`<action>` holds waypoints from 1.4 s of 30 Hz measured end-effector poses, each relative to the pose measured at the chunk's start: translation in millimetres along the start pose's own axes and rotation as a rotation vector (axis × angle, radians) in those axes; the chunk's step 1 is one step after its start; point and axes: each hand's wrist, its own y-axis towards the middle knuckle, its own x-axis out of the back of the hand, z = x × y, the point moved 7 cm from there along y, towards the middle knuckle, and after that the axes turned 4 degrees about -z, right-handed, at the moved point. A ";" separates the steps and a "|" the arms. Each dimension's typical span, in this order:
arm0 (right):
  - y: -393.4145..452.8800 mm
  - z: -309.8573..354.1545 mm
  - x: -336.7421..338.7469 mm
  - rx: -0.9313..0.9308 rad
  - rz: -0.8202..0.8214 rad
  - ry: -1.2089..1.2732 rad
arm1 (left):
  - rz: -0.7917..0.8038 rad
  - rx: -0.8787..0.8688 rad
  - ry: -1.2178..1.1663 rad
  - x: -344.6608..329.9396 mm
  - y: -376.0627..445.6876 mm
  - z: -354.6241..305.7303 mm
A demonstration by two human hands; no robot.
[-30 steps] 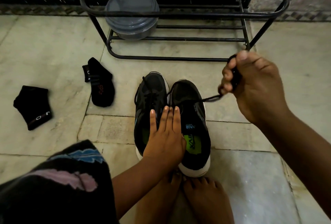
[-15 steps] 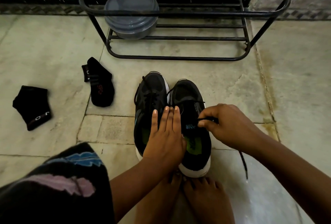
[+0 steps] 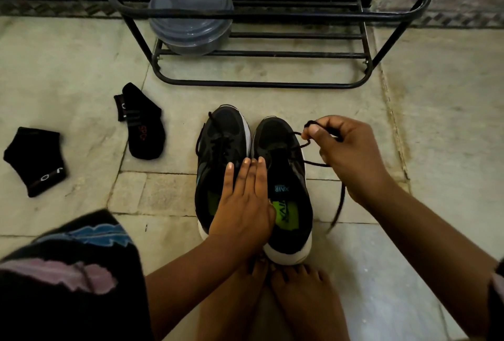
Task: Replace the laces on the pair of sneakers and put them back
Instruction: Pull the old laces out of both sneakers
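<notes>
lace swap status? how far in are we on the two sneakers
Early. Nothing looks finished: the left sneaker is fully laced in black, old or new I cannot tell. In hand: the right hand pinches the black lace, threaded only near the toe of the right sneaker, while the left hand lies flat across both. Left: finish lacing, then return the pair, presumably to the rack.

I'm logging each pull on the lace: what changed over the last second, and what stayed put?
The right hand, pinching the black lace throughout, dropped from a high pull down to the right sneaker, then lifted up and rightward again, drawing more lace out. The left hand stayed flat across both sneakers; the left sneaker, both socks and the rack did not move.
</notes>
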 end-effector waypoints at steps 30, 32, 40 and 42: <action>-10.2 -38.8 -18.2 -0.135 0.371 -0.348 | -0.011 -0.002 0.044 -2.0 -1.4 1.6; -8.7 -32.2 -11.2 -0.058 0.253 -0.192 | -0.011 -0.005 0.046 -0.9 -1.1 3.7; -18.1 -40.5 -38.0 -0.202 0.052 0.606 | 0.004 -0.017 0.050 -0.5 -0.2 3.2; -18.1 -48.3 -37.6 -0.298 -0.026 0.743 | -0.005 -0.012 0.058 -0.7 -0.1 4.9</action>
